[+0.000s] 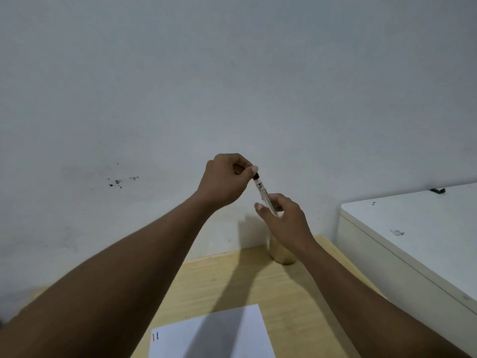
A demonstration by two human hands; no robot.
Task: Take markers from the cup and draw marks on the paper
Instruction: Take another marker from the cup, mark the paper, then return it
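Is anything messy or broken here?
Nothing on the table is spilled or broken. The paper lies flat with two short marks at its corner, and the cup stands upright. The only odd thing is a cluster of dark specks on the wall, like chipped paint or dirt.

Dim, even light; soft arm shadows cross the table (219,280) and paper (232,332), with wide-angle bending at edges.

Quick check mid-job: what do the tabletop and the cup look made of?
Tabletop: looks like light wood or wood-look laminate, matte, with faint straight grain lines. Cup: pale yellowish, smooth with a slight sheen, possibly plastic or coated paper; the right hand covers its top, so this stays uncertain.
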